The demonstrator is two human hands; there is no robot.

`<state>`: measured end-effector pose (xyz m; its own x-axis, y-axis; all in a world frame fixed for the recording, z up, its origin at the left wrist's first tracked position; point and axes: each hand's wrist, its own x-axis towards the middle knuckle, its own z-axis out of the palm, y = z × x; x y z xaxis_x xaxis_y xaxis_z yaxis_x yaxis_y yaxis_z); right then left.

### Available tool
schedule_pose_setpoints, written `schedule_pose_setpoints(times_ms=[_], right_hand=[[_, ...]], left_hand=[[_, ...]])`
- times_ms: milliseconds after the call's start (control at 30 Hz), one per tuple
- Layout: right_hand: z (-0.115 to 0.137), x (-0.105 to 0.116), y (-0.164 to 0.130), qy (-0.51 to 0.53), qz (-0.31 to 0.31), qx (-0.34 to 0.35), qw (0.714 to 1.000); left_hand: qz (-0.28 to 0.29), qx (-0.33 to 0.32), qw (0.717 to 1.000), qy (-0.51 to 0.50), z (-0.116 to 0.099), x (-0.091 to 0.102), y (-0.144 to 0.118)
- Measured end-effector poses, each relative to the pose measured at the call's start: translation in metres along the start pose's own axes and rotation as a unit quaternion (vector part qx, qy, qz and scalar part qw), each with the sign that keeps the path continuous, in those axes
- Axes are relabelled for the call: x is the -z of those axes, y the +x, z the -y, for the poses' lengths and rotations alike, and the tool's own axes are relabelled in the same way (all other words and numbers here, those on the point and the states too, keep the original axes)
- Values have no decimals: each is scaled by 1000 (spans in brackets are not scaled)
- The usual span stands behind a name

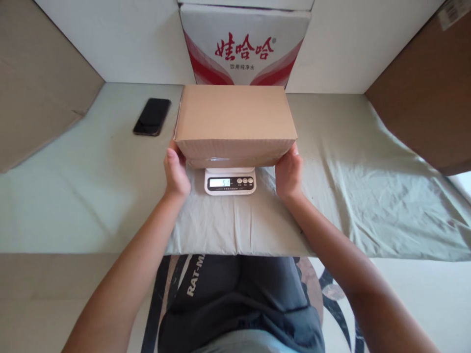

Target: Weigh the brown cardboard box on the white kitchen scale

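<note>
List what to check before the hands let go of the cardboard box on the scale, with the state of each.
1. Cardboard box centred over kitchen scale: ok.
2. Left hand and right hand touching the box's ends: not ok for a true reading.
3. Display lit: ok; digits blurred, cannot tell.
4. Box overhanging display: ok, readout visible.
5. Phone apart from the box: ok.
6. Scale level on grey cloth: cannot tell.

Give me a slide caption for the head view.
Both hands, left and right, steady a cardboard box on a kitchen scale.
</note>
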<state>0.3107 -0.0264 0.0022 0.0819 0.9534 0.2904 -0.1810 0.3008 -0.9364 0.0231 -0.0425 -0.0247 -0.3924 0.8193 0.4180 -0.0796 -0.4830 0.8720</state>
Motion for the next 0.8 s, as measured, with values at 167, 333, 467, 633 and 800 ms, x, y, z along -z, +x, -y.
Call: schedule_pose_setpoints(times_ms=[167,333,467,633,800], right_hand=[[-3,1,1,18,-8,-1,1000],[-3,1,1,8,1,-2,1000],[-4,1,0,13,5,6,1000],[-7,2,-1,5,34,-1,999],[-7,1,-1,6,25,-9,1000]], left_hand=[[2,-6,1000,-8,5,2,1],[3,-4,1000,6,8,4,0],[-4,-2,1000,10,7,4,0],[9,-5,1000,28,10,7,3],[-2,6,1000,13,11,8,2]])
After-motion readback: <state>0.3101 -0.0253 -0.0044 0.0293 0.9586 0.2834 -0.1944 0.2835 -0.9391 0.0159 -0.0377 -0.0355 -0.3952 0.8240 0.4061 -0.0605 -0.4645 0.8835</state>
